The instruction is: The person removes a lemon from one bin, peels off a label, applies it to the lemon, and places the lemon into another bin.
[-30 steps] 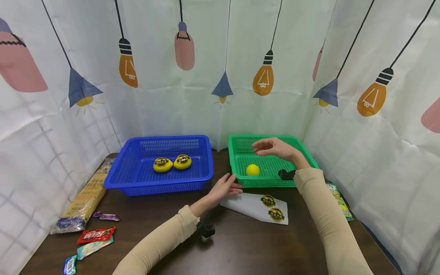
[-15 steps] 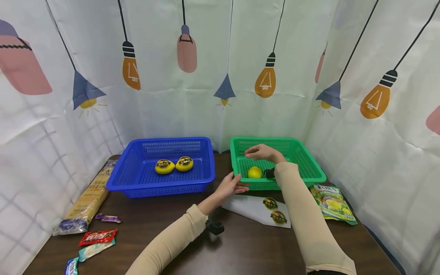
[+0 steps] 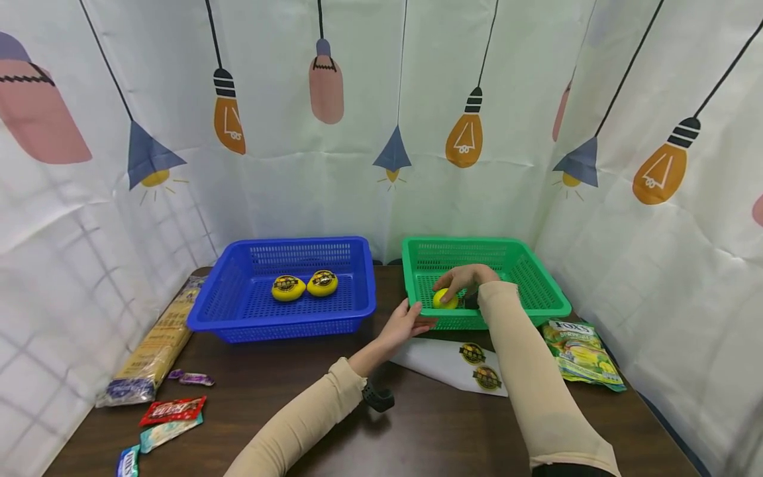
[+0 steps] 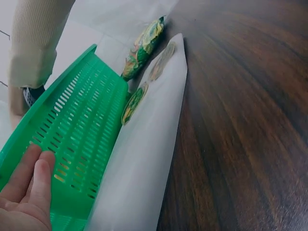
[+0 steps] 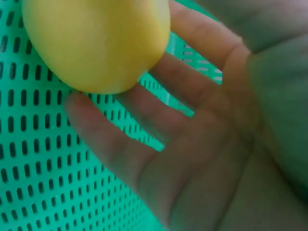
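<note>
My right hand (image 3: 467, 278) reaches down into the green basket (image 3: 539, 313), its thumb and fingers round a plain yellow lemon (image 3: 441, 302). In the right wrist view the fingers (image 5: 178, 82) lie against the lemon (image 5: 96, 43), close to the perforated basket wall. At the basket's near left corner, my left hand (image 3: 401, 329) rests with fairly straight fingers; the left wrist view has them touching the outside wall. A white sheet (image 3: 438, 364) with two round black-and-gold stickers lies just in front of the basket.
To the left stands a blue basket (image 3: 268, 328) holding two yellow lemons (image 3: 289, 287) with black labels. A long gold packet (image 3: 155, 344) and several small wrapped sweets lie at the table's left. A green snack bag (image 3: 581, 351) lies at the right.
My right hand has moved left and down from above the green basket to the lemon, and its fingers have come round it. The left hand stays at the basket's corner.
</note>
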`<state>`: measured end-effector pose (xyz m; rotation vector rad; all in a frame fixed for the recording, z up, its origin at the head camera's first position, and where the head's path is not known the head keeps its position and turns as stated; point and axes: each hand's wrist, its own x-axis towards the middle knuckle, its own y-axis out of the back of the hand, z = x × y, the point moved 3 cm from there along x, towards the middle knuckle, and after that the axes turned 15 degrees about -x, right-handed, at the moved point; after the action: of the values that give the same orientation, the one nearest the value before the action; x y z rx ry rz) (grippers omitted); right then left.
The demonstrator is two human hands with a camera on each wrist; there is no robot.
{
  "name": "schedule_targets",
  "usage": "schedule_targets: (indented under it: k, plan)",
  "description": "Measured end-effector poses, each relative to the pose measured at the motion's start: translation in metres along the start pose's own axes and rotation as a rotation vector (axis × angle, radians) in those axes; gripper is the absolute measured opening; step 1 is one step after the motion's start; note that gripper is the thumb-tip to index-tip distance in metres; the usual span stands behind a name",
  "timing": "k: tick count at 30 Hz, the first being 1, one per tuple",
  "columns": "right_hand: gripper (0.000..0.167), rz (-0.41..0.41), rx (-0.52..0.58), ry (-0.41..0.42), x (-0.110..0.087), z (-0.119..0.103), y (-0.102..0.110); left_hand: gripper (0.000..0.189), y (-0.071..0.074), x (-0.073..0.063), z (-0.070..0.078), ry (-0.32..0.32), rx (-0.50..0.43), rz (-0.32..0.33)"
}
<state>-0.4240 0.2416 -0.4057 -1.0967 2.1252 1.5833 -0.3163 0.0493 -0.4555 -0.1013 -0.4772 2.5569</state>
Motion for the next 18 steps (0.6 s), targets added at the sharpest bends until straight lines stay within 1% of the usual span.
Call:
schedule_targets:
  k: [4,7,9,12,14,18]
  plan:
    - [0.065,-0.012,-0.013,0.0,0.003,-0.001,-0.003,0.052,-0.001,-0.001,-0.001,-0.01,0.001,0.003]
    - [0.063,0.001,-0.003,-0.019,0.006,-0.002,-0.005,0.053,-0.002,-0.001,-0.002,-0.006,-0.001,0.005]
    - [0.063,0.011,0.025,-0.048,0.008,-0.002,-0.006,0.052,-0.003,-0.001,-0.003,-0.007,0.0,0.002]
    - [0.063,0.037,0.039,-0.069,0.008,-0.003,-0.006,0.05,-0.005,-0.001,-0.003,-0.019,-0.003,0.011]
    - [0.061,0.059,0.05,-0.061,0.008,-0.004,-0.004,0.05,-0.005,0.0,-0.004,-0.03,-0.009,0.018]
    - [0.059,0.132,0.069,-0.006,0.004,-0.008,0.004,0.052,-0.004,0.0,-0.003,-0.042,0.001,0.028]
